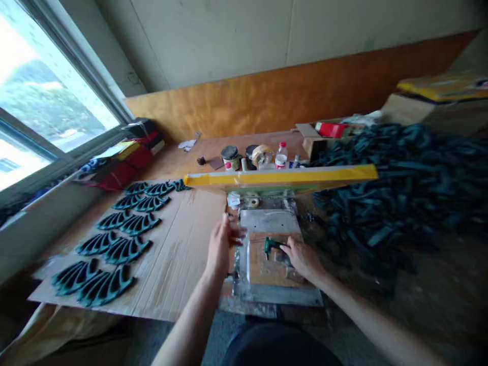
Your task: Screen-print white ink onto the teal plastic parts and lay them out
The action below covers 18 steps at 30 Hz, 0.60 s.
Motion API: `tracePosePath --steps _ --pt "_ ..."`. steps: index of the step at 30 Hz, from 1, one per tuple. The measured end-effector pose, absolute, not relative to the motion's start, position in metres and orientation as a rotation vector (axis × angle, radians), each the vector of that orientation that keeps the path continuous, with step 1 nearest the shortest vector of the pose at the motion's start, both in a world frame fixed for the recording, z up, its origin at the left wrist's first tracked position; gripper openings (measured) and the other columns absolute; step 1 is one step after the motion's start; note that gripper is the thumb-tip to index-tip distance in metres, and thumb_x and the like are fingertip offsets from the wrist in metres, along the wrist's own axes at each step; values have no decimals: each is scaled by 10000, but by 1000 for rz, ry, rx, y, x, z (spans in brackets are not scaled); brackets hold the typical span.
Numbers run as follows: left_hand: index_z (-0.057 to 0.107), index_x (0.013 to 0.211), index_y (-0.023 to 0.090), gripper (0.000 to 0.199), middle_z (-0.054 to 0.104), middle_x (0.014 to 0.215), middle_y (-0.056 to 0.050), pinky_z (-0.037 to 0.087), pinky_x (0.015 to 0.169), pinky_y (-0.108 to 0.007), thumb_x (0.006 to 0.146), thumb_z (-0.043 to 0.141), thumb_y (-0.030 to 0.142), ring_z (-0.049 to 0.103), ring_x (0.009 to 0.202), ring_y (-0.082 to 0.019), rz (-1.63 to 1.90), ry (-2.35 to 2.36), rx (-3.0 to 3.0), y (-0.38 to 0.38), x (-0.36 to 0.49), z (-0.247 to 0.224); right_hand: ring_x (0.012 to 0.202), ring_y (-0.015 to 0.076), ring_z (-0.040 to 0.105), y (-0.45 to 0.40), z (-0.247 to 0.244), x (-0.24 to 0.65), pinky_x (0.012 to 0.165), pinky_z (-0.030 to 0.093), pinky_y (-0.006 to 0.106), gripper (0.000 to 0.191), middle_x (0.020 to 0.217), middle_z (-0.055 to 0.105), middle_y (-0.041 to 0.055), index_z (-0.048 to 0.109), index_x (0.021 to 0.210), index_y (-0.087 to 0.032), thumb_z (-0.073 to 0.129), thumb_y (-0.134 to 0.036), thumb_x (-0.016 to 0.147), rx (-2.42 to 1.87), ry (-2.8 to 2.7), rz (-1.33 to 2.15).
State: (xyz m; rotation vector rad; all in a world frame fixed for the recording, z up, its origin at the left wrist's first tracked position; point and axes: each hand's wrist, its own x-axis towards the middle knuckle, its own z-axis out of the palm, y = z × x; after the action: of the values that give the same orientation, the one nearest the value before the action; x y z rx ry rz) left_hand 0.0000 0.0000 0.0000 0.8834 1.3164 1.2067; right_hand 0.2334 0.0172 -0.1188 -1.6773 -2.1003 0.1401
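My right hand (303, 258) is closed on the end of a dark green curved piece (272, 245), held over a brown board (263, 269). That board lies on a grey metal plate (269, 219), with small blocks (294, 275) on it beside my right hand. My left hand (222, 239) hovers by the plate's left edge, fingers apart and slightly blurred, with nothing visible in it. Just beyond the hands, a flat frame with a yellow-taped edge (282, 176) spans the plate's far end.
Dark green fan-shaped groups of pieces (107, 287) lie in rows on cardboard (168, 264) at left. A large heap of dark green pieces (381, 183) covers the right side. Behind the frame stand tins (230, 155), a tape roll (263, 155) and a bottle (281, 156).
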Motion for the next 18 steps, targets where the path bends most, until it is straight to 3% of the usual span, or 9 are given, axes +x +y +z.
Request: tracePosePath --steps 3,5,7,9,11,14,18 --pt "603 1113 112 812 706 950 -157 489 563 -289 665 530 786 674 798 -241 836 1182 713 -55 46 -57 734 203 592 -27 -113 199 657 446 303 167 761 599 51 500 818 -198 452 -294 947 -1385 -2081 142" --pt "599 1067 133 738 700 945 -138 482 564 -275 705 500 768 668 815 -229 832 1193 606 -75 56 -83 838 196 592 -38 -110 194 759 470 312 124 855 616 52 536 876 -201 435 -229 942 -1165 -2169 178" --pt "595 984 142 659 689 813 -100 436 514 -244 771 419 740 650 701 -197 882 1334 592 -76 41 -99 927 189 581 -29 -111 214 843 475 321 197 934 628 50 579 972 -211 405 -135 920 -1021 -2263 196" --pt "600 955 148 618 663 714 -74 419 505 -245 861 284 671 627 621 -185 797 1647 842 -65 6 -106 998 199 569 -1 -120 258 889 477 342 341 1015 633 70 603 1075 -203 370 -54 877 -1156 -2246 94" --pt "618 1006 153 553 680 791 -100 472 612 -291 937 205 513 655 714 -215 499 1995 1287 -50 -38 -110 1068 236 554 33 -139 317 915 478 383 440 1100 627 115 637 1078 -165 345 6 798 -1426 -2202 -85" --pt "636 1108 161 391 674 1044 -177 466 826 -447 918 317 284 646 971 -322 19 2220 1642 -40 -91 -116 1085 232 573 71 -175 393 896 505 355 425 1165 638 108 697 977 -179 379 -19 744 -1583 -2348 -92" --pt "692 1020 148 345 683 1010 -223 435 862 -554 883 415 302 641 987 -386 -77 2302 1582 -45 -110 -120 1124 206 559 68 -191 414 963 474 365 492 1163 653 65 675 1097 -202 348 -23 776 -1474 -2363 -167"
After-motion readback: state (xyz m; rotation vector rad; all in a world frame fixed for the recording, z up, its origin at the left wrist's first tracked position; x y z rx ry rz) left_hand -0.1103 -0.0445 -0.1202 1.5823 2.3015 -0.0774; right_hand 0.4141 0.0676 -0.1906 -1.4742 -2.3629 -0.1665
